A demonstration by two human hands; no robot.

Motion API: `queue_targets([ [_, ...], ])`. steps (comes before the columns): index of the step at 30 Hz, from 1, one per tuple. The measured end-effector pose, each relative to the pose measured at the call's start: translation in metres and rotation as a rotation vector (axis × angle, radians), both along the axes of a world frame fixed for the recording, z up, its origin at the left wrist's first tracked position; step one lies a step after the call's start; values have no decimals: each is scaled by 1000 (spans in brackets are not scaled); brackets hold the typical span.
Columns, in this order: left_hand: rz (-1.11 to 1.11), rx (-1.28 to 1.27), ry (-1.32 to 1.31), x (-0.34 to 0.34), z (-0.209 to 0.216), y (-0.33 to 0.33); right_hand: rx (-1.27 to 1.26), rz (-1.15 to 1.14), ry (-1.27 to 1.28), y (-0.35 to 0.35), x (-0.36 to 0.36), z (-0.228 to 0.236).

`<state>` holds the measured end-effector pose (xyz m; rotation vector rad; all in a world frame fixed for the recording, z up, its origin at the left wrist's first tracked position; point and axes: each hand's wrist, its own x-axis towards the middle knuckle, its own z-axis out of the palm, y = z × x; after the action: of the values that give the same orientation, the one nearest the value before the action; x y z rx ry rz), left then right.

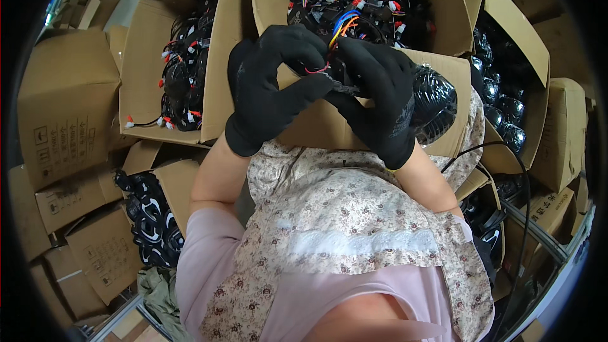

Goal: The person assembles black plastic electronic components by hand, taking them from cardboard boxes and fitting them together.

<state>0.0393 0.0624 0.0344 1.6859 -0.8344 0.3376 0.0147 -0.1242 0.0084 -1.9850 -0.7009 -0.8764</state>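
Note:
Both my hands wear black gloves and meet above the near flap of a large cardboard box. My left hand [269, 85] pinches at the left side of a small black part with coloured wires [343, 28]. My right hand [383, 92] grips that part's right side between thumb and fingers. Blue, yellow and orange wires loop up from it, and a thin red wire [316, 71] curves near my left fingertips. Dark gloves hide most of the part's body. Beside my right hand, a black rounded thing in clear wrap [434, 98] lies on the cardboard.
The large box [453, 9] holds many black wired parts with red and white connectors. A second box [140, 50] at left holds similar parts. Wrapped black pieces fill a box [535, 38] at right. Black shells [152, 218] sit lower left. A black cable [527, 199] hangs at right.

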Motion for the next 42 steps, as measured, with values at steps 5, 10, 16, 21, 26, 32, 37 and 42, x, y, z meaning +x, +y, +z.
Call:
queue_targets([
  [5, 25, -19, 251, -10, 8, 6, -30, -17, 69, 0, -8, 0],
  [10, 113, -161, 620, -16, 19, 5, -33, -8, 19, 0, -9, -3],
  [16, 198, -302, 277, -10, -1, 17, -55, 64, 32, 2, -15, -3],
  [21, -19, -191, 124, -14, -18, 36, -9, 37, 23, 2, -11, -8],
  [26, 279, 308, -346, -20, -21, 51, -8, 108, 113, 7, -15, -7],
  [32, 282, 242, -224, -23, -16, 61, -69, 146, 252, 10, -17, 31],
  [37, 283, -675, -1, 16, 50, 114, 244, -61, 54, -12, -12, 52],
  [42, 1087, -66, -583, 93, 112, 241, 299, -242, 68, -54, -5, 48],
])
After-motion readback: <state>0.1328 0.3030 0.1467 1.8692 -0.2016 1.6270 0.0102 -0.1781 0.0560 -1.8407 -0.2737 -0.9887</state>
